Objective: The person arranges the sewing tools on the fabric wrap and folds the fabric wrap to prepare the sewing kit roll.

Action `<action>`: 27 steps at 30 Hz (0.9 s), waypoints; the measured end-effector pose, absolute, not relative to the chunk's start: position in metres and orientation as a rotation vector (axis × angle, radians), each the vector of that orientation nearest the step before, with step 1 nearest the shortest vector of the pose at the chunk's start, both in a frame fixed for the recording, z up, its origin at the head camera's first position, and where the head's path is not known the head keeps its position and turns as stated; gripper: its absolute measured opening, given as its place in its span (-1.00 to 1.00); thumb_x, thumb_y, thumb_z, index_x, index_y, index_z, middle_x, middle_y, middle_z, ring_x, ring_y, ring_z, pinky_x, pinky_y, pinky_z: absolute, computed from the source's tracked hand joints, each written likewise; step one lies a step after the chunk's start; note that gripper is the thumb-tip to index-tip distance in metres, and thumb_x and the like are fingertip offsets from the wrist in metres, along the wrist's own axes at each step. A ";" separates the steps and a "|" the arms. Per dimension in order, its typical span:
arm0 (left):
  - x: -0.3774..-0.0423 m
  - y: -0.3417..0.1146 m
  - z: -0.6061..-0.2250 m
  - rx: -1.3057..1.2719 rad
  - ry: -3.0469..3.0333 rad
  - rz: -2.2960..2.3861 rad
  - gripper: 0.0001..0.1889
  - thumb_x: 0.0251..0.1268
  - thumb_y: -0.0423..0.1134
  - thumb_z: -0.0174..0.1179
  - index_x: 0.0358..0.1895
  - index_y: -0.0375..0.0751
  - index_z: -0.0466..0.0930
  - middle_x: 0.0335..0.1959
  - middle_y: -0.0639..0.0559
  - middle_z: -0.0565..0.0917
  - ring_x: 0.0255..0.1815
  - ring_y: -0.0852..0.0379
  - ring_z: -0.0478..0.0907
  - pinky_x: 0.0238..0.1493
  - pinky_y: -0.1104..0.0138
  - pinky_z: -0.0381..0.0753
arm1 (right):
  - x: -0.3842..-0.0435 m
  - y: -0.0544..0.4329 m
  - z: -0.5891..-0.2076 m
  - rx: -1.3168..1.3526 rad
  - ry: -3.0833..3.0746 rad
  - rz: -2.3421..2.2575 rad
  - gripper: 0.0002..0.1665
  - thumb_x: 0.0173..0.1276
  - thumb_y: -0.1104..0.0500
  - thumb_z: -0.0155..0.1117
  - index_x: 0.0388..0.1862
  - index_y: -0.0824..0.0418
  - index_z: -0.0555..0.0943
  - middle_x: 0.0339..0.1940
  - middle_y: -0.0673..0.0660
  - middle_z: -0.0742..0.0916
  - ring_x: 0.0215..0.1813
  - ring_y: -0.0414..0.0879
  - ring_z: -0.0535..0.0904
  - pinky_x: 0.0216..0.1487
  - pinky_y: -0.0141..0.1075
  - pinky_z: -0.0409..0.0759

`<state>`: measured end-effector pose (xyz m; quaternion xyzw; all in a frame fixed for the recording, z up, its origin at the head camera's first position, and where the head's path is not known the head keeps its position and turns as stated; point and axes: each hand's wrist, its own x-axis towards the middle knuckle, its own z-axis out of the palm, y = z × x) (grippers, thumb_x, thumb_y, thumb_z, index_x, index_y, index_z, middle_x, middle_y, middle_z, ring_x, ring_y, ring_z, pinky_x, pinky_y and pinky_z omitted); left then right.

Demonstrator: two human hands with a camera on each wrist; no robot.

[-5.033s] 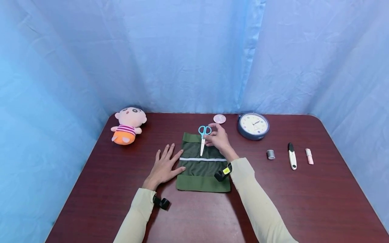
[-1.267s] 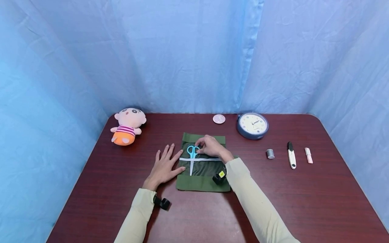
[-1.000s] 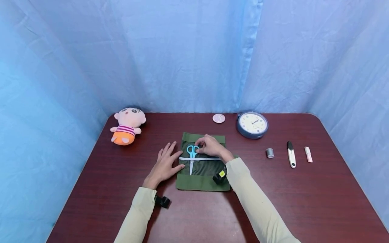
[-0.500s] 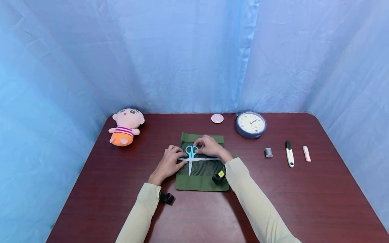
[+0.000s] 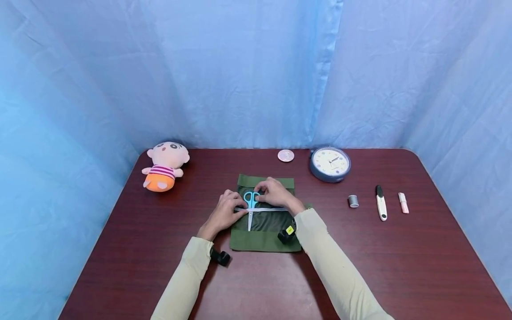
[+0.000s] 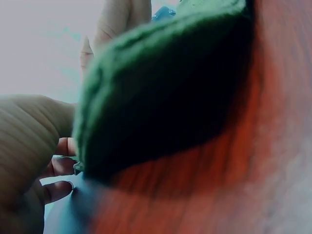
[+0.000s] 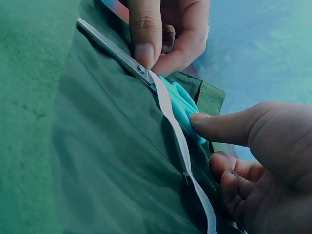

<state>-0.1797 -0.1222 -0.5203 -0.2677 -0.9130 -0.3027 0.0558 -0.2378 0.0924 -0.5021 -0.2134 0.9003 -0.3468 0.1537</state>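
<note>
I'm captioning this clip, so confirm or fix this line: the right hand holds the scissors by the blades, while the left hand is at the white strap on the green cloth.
The grip is wrong: the right hand holds the scissors by the turquoise handles, as the right wrist view shows. The left hand is indeed at the white strap on the green cloth.

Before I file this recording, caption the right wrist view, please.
Left hand pinches a white strap lying across scissors; right hand holds their turquoise handles.
</note>
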 end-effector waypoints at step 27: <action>-0.179 -0.136 -0.516 -0.789 -2.779 -0.969 -0.65 0.17 -0.15 0.46 0.00 -0.16 0.70 0.16 -0.17 0.58 0.23 -0.17 0.36 0.16 -0.09 0.32 | -0.235 0.095 -0.501 -0.663 2.554 -0.985 -0.75 0.36 0.15 0.38 -0.02 0.19 0.73 -0.11 0.17 0.60 -0.16 -0.08 0.47 -0.06 -0.26 0.50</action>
